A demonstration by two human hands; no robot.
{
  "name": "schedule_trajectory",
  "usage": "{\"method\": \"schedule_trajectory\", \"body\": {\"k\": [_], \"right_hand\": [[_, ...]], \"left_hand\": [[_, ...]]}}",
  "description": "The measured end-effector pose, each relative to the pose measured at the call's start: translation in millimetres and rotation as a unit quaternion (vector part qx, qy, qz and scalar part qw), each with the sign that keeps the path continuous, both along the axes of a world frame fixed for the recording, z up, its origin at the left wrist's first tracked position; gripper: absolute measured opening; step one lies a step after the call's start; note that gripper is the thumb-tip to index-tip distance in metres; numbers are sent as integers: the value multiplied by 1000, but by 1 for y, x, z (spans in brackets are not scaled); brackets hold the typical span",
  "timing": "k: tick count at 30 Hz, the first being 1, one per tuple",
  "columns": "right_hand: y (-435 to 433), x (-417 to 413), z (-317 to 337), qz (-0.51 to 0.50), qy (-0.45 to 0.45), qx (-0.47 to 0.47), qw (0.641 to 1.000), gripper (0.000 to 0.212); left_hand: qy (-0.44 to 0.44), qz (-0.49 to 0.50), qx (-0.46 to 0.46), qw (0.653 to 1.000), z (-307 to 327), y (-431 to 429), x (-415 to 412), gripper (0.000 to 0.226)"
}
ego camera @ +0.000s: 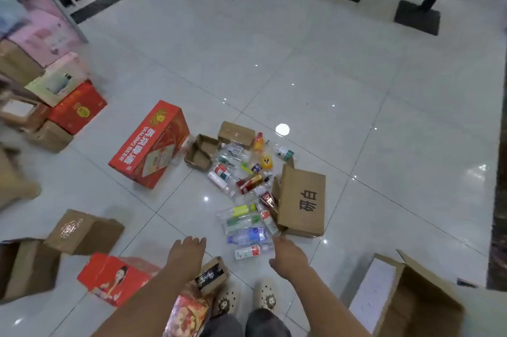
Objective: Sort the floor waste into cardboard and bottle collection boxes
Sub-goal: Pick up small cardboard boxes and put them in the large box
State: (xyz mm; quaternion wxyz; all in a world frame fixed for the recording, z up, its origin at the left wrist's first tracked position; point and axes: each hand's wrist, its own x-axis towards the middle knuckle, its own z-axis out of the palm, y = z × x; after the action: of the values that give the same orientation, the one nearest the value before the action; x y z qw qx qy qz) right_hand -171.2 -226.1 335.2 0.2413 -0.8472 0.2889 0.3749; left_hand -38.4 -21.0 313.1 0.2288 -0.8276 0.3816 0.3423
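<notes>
A: Grip check. Right hand (289, 257) reaches down, fingers loosely spread, nothing in it, just near of the clear plastic bottle with the blue label (248, 236). Left hand (188, 251) also spread and empty, above the bare white floor tile (301, 84).

B: Handling?

A: Judged light, thin-walled, slick, likely to roll; take it round the middle. The small white-and-red bottle (248, 251) lies just nearer, touching or almost.

B: Obstructions?

A: Brown cardboard carton with black characters (301, 202) crowds the bottle pile on the right. Red beer carton (149, 144) stands far left of the pile. Open brown cardboard box (411, 301) sits near right, probably a collection box. Small dark printed carton (211, 273) near the feet.
</notes>
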Motion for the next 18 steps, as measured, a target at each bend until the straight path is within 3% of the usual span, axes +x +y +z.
{"method": "schedule_trajectory", "body": {"k": [7,12,15,18], "right_hand": [[4,104,-180,215,-28,-43,975,46],[74,167,-341,337,-87,-10,938,55],[136,180,-415,425,-67,39,902,73],[189,190,-457,488,27,107,866,93]], "left_hand": [[15,195,0,981,-169,74,28,79],[37,241,-44,969,-308,148,27,90],[-44,256,-115,959,-372,174,16,109],[-204,236,-296,903,-402,175,19,83]]}}
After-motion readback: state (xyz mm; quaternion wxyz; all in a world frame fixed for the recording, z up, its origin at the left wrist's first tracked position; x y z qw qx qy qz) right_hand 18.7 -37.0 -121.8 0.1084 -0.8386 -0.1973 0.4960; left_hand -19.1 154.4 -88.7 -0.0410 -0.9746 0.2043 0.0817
